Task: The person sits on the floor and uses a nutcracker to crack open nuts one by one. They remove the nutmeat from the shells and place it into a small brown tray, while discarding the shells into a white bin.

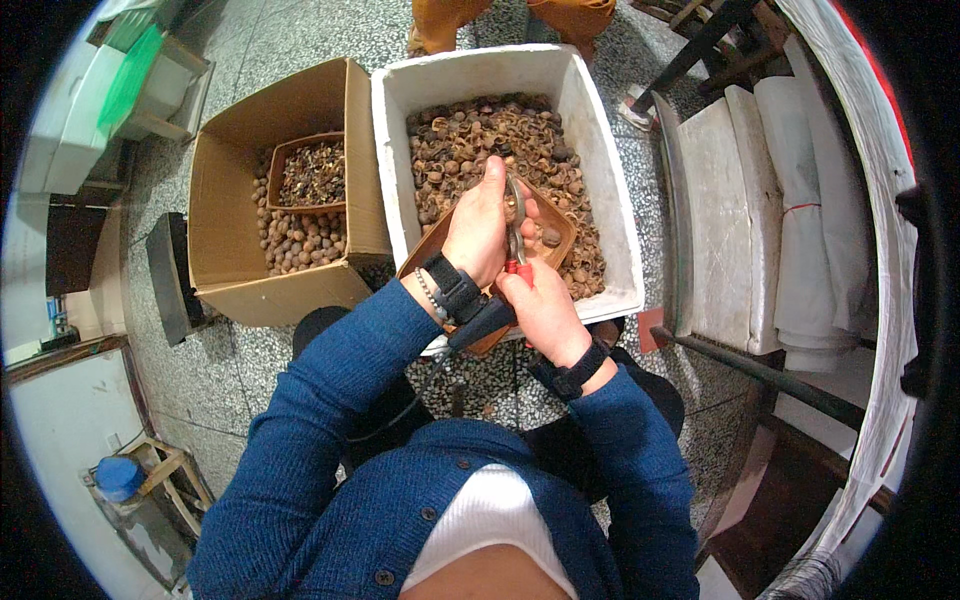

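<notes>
My right hand (546,304) grips the red handles of metal nutcracker pliers (516,244). Around the plier jaws curls my left hand (480,225), its thumb pointing away from me. A brown nut (511,208), partly hidden by the fingers, shows at the jaws in the left hand. Beneath both hands lies a brown tray (559,217), set across the near part of a white foam box (626,247). One round nut (551,238) rests in the tray. Many cracked brown shells (480,139) fill the bottom of the foam box.
A cardboard box (281,289) stands left of the foam box. It holds whole nuts (304,240) and a small tray (274,176) of dark and pale fragments (311,176). Another person's legs (446,22) are beyond. Foam slabs (724,217) and a dark rail (765,375) stand right.
</notes>
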{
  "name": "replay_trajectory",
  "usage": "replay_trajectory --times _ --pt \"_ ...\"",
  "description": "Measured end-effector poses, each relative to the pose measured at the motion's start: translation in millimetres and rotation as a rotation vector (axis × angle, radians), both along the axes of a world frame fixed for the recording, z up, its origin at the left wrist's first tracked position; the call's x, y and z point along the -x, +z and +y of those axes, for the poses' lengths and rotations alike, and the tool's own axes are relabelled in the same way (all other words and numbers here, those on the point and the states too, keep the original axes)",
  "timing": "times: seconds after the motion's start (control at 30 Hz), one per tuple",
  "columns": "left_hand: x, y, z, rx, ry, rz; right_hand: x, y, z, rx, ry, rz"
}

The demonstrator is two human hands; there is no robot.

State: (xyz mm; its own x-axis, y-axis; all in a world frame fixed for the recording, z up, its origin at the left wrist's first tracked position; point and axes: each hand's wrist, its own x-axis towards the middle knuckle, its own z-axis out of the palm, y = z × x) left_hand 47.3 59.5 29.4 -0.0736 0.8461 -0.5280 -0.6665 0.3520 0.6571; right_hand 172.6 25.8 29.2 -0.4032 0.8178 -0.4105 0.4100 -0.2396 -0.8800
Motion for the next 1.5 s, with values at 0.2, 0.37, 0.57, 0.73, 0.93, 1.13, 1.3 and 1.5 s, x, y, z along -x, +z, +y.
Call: replay_trajectory --times 0.2,0.37,0.57,0.73,0.93,1.13,1.3,1.5 --pt "-3 3 -2 0.015 -0.058 0.055 -3 -5 -1 -0.079 0.025 0.197" --pt "-10 5 -6 -0.062 -0.035 0.155 -12 7 6 0.073 0.107 0.150" --pt "-13 1 -6 -0.069 -0.028 0.105 -9 -4 -3 -0.042 0.030 0.152" --pt "-11 -1 -8 -0.071 -0.017 0.123 -6 -1 -3 -0.074 0.063 0.113" --pt "-11 0 -9 -0.054 -0.001 0.103 -4 -2 -6 -0.116 0.039 0.052" --pt "-11 -2 -11 -0.078 0.000 0.113 0 0 -8 -0.181 0.004 0.019" --pt "-12 0 -12 -0.047 0.006 0.131 -1 2 -7 -0.209 0.019 0.009" --pt "-10 0 -12 -0.040 0.034 0.130 3 4 -7 -0.195 0.006 -0.035"
